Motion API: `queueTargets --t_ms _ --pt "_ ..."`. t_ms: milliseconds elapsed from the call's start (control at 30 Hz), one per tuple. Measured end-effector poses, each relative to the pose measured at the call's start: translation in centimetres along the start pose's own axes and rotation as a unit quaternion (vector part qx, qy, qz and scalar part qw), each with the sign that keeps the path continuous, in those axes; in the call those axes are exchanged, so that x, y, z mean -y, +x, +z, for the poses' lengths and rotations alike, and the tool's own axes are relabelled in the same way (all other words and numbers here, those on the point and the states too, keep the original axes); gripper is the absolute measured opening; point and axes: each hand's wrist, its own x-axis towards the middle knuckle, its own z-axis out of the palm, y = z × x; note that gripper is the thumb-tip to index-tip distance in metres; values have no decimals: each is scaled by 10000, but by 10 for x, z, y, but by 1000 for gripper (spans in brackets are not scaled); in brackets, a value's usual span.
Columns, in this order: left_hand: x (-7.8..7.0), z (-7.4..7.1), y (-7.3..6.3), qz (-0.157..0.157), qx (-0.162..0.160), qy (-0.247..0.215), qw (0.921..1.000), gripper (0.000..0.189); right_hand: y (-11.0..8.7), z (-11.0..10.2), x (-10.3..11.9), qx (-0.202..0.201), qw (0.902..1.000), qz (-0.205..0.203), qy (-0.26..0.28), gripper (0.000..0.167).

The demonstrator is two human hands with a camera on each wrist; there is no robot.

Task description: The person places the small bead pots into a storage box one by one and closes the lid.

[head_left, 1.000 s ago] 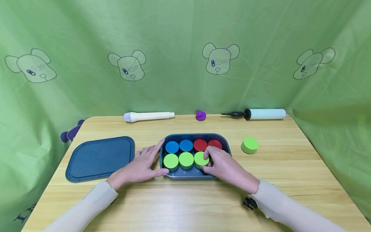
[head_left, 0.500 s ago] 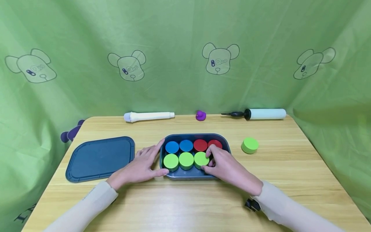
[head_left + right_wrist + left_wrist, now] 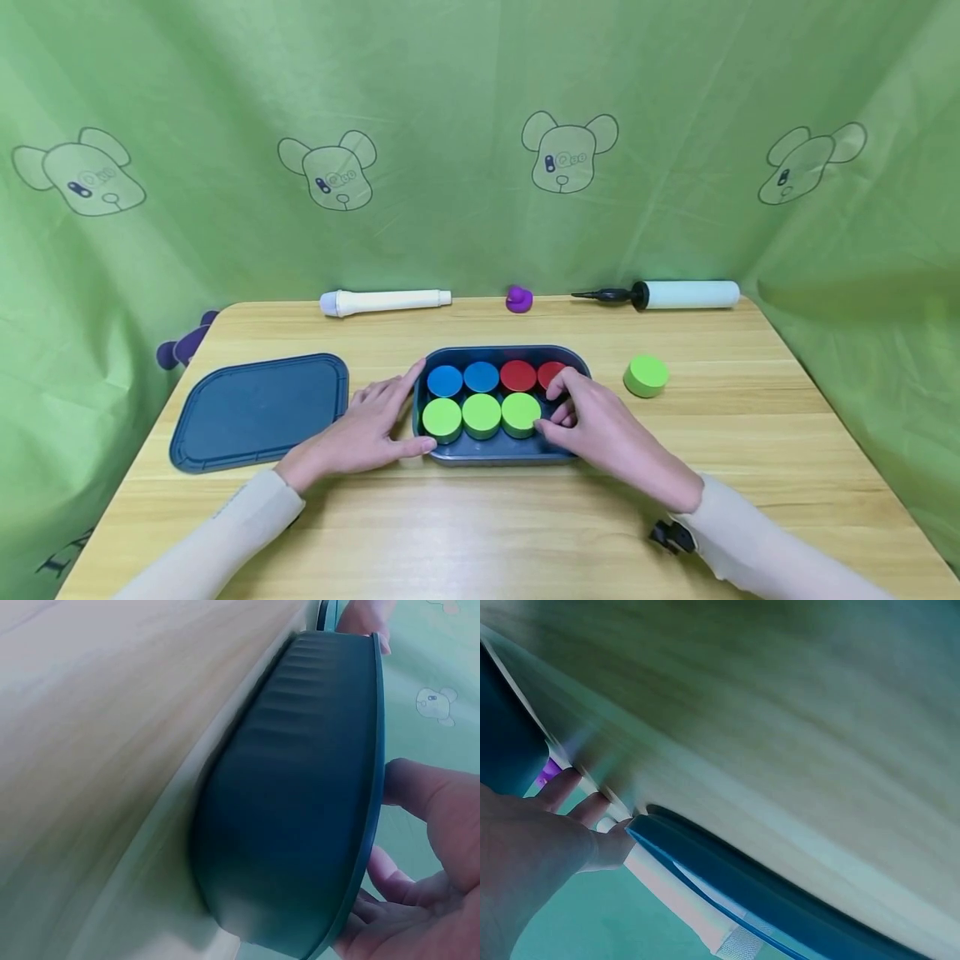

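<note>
A dark blue box [image 3: 465, 455] stands mid-table in the head view. Inside it, two blue discs [image 3: 445, 381] and two red discs [image 3: 518, 376] form the back row. Three green discs [image 3: 521, 415] fill the front row. With thumb and forefinger spread, my left hand [image 3: 367, 429] touches the box's left end. Over the box's right end is my right hand [image 3: 600, 421], its loosely bent fingers holding nothing; its thumb tip is beside the rightmost green disc and it partly covers a red one. In the right wrist view, the box wall [image 3: 292, 787] hides the discs.
A separate green disc [image 3: 646, 376] lies right of the box, and a flat dark blue lid [image 3: 262, 408] left of it. Along the back edge are a white microphone-shaped stick [image 3: 390, 302], a purple rubber duck [image 3: 519, 299] and a hand pump [image 3: 686, 295].
My right hand has let go of the rightmost front green disc and drawn off to the right. The disc stays in the box. My left hand has not moved.
</note>
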Motion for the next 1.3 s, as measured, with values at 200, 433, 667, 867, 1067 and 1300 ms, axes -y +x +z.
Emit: queueTargets --t_ms 200,433,667,867,1067,1300 --pt "1 1 0 -10 -18 -6 10000 111 -5 -8 -3 -314 9993 -107 181 33" --pt "1 2 0 16 -36 -4 10000 111 -9 -18 -9 -821 9964 -165 112 28" --pt "0 1 -1 47 -45 9 10000 110 -13 -30 -24 -1385 9902 -96 130 25" --pt "0 1 -1 48 -15 7 10000 111 -16 -39 -37 -1668 9858 -146 91 23" --pt "1 1 0 29 -8 17 10000 111 -17 -46 -51 -1789 9837 -59 148 25" --pt "0 2 -1 21 -15 14 10000 111 -17 -52 -72 -1811 9833 167 -21 31"
